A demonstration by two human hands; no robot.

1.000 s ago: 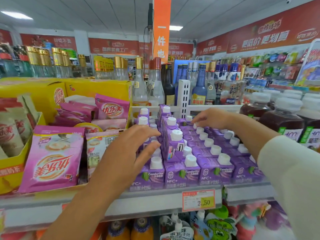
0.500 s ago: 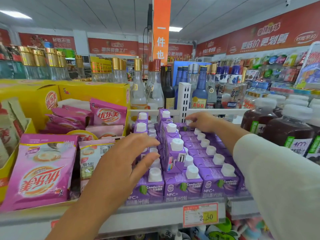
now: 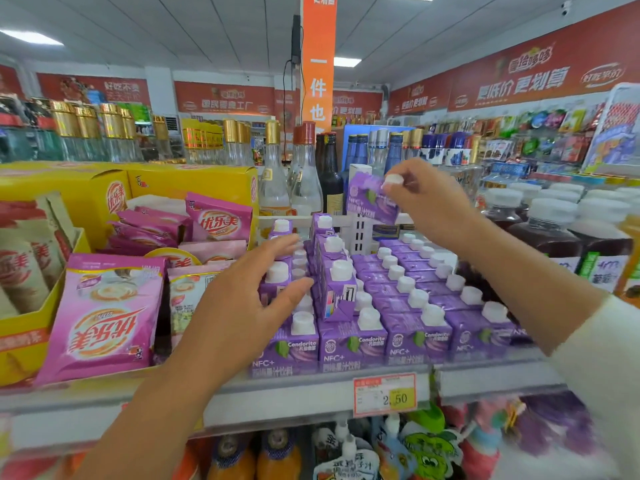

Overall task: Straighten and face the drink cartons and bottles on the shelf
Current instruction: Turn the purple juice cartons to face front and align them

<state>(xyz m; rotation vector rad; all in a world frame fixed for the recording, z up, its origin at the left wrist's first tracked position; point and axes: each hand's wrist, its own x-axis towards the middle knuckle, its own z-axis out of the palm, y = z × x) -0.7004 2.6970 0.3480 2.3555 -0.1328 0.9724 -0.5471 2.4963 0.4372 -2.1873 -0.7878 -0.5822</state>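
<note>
Cartons (image 3: pixel 412 327), purple with white caps, stand in rows running front to back on a shop shelf (image 3: pixel 311 393), above a yellow price tag (image 3: pixel 384 394). The front row faces forward. Left of centre, a second layer sits on top of one row, and its nearest one, the turned carton (image 3: pixel 337 296), shows a side panel instead of its label.

The right hand (image 3: pixel 426 202) pinches the held carton (image 3: pixel 370 199) by its cap, keeping it tilted in the air over the back of the rows. The left hand (image 3: pixel 249 299) grips nothing. Its fingers are straight and spread over the caps of the leftmost rows, though contact is hard to judge.

Pink sachets (image 3: pixel 104 317) lie to the left, and dark bottles (image 3: pixel 554 230) stand to the right.

This looks like the middle of the job: one carton is out of the block and needs a place. The next move probably calls for setting it upright in a row, label forward, then twisting the turned carton to face front.
</note>
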